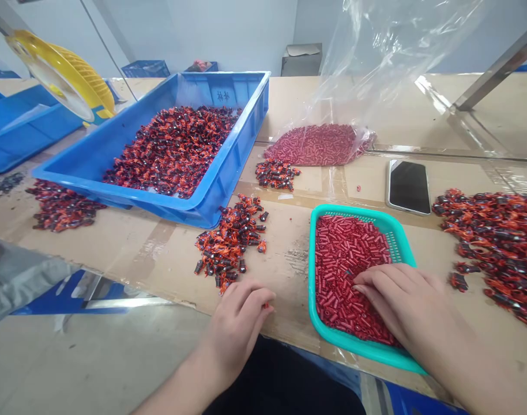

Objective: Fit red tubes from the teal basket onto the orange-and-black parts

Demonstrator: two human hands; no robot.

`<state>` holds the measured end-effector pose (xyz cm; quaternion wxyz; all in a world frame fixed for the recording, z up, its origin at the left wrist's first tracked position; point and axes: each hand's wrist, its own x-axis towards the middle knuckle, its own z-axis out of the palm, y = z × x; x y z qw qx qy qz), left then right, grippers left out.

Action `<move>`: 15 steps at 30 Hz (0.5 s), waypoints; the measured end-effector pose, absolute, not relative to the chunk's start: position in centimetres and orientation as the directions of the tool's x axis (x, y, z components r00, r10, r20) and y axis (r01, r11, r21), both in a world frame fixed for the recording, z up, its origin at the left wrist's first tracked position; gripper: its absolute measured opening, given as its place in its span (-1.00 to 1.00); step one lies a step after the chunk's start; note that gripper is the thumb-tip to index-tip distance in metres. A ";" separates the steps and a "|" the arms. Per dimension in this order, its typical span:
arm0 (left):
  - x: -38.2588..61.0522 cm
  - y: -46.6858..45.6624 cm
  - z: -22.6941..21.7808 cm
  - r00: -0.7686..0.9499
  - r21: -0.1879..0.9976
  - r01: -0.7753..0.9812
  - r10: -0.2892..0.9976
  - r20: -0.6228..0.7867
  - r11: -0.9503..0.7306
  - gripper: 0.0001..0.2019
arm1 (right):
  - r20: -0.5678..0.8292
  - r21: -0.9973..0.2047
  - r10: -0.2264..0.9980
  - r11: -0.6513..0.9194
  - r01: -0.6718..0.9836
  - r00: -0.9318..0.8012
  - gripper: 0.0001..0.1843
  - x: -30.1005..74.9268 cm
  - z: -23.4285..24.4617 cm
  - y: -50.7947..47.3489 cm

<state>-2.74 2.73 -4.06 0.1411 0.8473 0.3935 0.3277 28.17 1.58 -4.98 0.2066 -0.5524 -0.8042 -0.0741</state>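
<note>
My right hand (397,300) lies in the teal basket (402,245), fingers curled down onto the small red tubes (345,253) that fill it. My left hand (241,320) rests at the table's near edge, fingers curled in a pinch around a small red piece barely showing at the fingertips. Just beyond the left hand lies a small heap of dark pieces with orange wires (231,239).
A big blue crate (229,173) of the same orange-wired pieces stands at back left. More such heaps lie at far right (497,242), far left (60,204) and centre (276,173). A clear bag of red tubes (319,144), a phone (409,185) and a yellow reel (62,78) are behind.
</note>
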 end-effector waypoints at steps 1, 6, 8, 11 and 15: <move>-2.7 2.5 -4.0 0.449 0.525 0.551 0.760 0.470 -0.649 -0.86 | 0.421 -0.121 0.859 0.371 0.921 -0.291 -0.61 28.1 -5.0 1.6; -1.7 2.1 -2.7 0.310 0.637 0.420 0.762 0.568 -0.646 -0.74 | 0.418 -0.244 0.876 0.364 0.899 -0.241 -0.65 27.9 -3.7 1.2; -1.2 2.2 -1.7 0.278 0.658 0.362 0.751 0.600 -0.660 -0.70 | 0.402 -0.408 0.899 0.346 0.845 -0.175 -0.76 27.2 -2.3 0.5; -0.4 2.3 -0.4 0.302 0.616 0.364 0.714 0.632 -0.699 -0.74 | 0.365 -0.691 0.929 0.316 0.650 -0.064 -0.85 25.1 -0.1 -1.2; 0.4 2.1 0.7 0.354 0.592 0.383 0.704 0.615 -0.709 -0.83 | 0.332 -0.868 0.928 0.371 0.329 -0.171 -0.89 22.0 1.8 -2.5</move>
